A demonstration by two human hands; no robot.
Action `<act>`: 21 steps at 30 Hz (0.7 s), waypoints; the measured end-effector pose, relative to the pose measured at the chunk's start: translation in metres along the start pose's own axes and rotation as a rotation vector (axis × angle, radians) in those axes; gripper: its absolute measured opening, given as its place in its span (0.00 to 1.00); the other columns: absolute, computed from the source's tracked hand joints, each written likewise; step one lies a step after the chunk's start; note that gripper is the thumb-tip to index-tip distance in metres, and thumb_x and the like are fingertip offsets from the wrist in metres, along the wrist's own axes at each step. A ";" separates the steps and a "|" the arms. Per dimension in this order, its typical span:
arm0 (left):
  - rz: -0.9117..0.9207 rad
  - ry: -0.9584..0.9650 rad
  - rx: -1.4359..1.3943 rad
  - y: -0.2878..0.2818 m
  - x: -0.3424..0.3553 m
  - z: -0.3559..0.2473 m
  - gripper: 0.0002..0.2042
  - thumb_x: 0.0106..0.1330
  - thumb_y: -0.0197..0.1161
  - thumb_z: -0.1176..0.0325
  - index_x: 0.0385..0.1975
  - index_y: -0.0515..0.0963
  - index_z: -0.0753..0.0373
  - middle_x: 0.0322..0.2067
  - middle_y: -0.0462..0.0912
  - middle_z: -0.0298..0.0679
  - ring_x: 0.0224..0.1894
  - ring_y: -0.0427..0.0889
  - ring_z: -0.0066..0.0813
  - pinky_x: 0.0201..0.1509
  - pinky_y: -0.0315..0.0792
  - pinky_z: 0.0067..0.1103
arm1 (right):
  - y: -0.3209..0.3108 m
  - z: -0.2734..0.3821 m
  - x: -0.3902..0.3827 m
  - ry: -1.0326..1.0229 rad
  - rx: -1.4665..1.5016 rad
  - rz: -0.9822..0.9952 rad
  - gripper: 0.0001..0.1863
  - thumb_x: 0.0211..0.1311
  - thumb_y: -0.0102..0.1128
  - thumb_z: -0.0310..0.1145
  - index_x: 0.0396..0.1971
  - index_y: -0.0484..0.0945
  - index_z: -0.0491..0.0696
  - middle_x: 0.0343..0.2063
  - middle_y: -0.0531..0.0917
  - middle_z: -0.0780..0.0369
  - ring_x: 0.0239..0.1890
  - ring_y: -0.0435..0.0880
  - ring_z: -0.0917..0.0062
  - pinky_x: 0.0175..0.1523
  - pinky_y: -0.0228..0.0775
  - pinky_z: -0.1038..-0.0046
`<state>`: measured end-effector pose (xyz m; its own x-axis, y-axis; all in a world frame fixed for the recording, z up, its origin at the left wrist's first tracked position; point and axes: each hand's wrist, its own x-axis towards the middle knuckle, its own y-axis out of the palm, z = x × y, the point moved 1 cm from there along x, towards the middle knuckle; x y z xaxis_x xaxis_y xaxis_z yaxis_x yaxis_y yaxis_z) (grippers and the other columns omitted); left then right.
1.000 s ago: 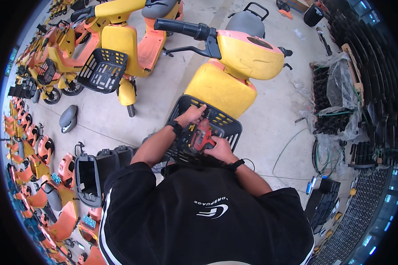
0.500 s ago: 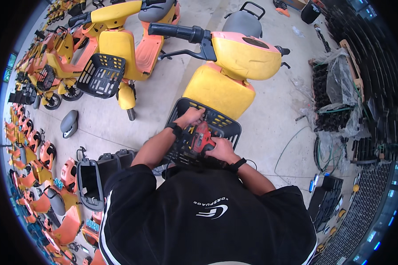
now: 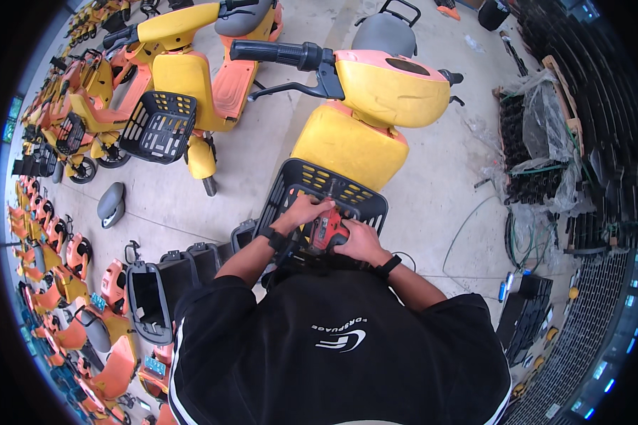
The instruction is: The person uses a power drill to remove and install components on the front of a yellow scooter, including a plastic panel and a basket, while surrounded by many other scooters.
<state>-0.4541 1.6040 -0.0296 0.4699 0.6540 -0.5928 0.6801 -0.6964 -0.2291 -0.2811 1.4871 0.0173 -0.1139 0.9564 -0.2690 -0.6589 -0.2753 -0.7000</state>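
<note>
My right hand (image 3: 364,244) is wrapped round the handle of a red and black cordless drill (image 3: 327,231). The drill is inside the black plastic basket (image 3: 270,203) on the front of a yellow scooter (image 3: 347,145). Its nose points at the basket's slotted back wall. My left hand (image 3: 306,212) is closed at the front end of the drill, fingertips against it; the hand hides part of the basket. Whether the drill's tip touches a screw is too small to tell.
Another yellow and orange scooter with a black basket (image 3: 158,127) stands to the left, with rows of scooters beyond. A grey seat (image 3: 111,204) lies on the floor. Black hollow housings (image 3: 181,280) sit at lower left. Plastic-wrapped black parts (image 3: 539,134) are stacked at right.
My left hand has come back from the basket's rear wall to the drill's front end. The drill's nose shows more plainly against that wall. My right hand keeps its hold.
</note>
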 end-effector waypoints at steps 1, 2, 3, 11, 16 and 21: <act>-0.003 0.000 -0.002 0.001 0.001 0.003 0.27 0.58 0.64 0.45 0.34 0.83 0.70 0.27 0.84 0.42 0.30 0.81 0.26 0.38 0.74 0.22 | 0.000 0.001 0.001 -0.003 -0.001 0.002 0.34 0.30 0.73 0.45 0.42 0.78 0.42 0.38 0.81 0.53 0.41 0.81 0.57 0.47 0.74 0.63; -0.041 0.059 -0.015 0.001 0.003 0.004 0.26 0.59 0.64 0.46 0.35 0.83 0.70 0.28 0.84 0.43 0.31 0.82 0.27 0.40 0.74 0.22 | 0.000 0.002 0.003 -0.006 0.001 -0.001 0.34 0.30 0.73 0.45 0.42 0.78 0.42 0.38 0.81 0.53 0.41 0.81 0.57 0.47 0.74 0.63; -0.080 0.120 -0.028 -0.001 0.007 0.004 0.25 0.59 0.64 0.48 0.35 0.83 0.70 0.30 0.85 0.43 0.32 0.82 0.27 0.41 0.74 0.23 | -0.002 0.004 0.007 -0.010 0.002 -0.005 0.33 0.31 0.72 0.45 0.41 0.78 0.42 0.38 0.81 0.53 0.41 0.81 0.57 0.47 0.74 0.63; -0.440 0.618 -0.088 0.017 0.038 0.035 0.23 0.57 0.67 0.54 0.38 0.79 0.72 0.33 0.84 0.45 0.37 0.82 0.34 0.45 0.75 0.28 | 0.005 -0.002 0.007 -0.041 0.124 -0.045 0.30 0.34 0.73 0.46 0.41 0.80 0.49 0.34 0.83 0.52 0.38 0.82 0.56 0.44 0.74 0.63; -0.097 0.143 0.154 0.013 0.023 0.023 0.30 0.58 0.59 0.40 0.31 0.83 0.70 0.26 0.83 0.53 0.33 0.85 0.43 0.38 0.76 0.30 | 0.009 -0.007 -0.003 -0.013 0.041 -0.002 0.31 0.34 0.72 0.50 0.41 0.81 0.48 0.33 0.84 0.54 0.36 0.83 0.59 0.43 0.76 0.65; -0.098 0.158 0.175 0.010 0.008 0.013 0.31 0.58 0.61 0.40 0.31 0.83 0.72 0.23 0.83 0.51 0.29 0.85 0.39 0.37 0.75 0.29 | 0.016 -0.001 -0.011 0.054 0.060 0.022 0.28 0.35 0.70 0.50 0.37 0.81 0.46 0.31 0.84 0.55 0.36 0.84 0.60 0.44 0.75 0.65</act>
<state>-0.4505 1.5984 -0.0473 0.4979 0.7496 -0.4362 0.6255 -0.6588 -0.4181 -0.2892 1.4723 0.0083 -0.0896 0.9430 -0.3206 -0.7003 -0.2885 -0.6530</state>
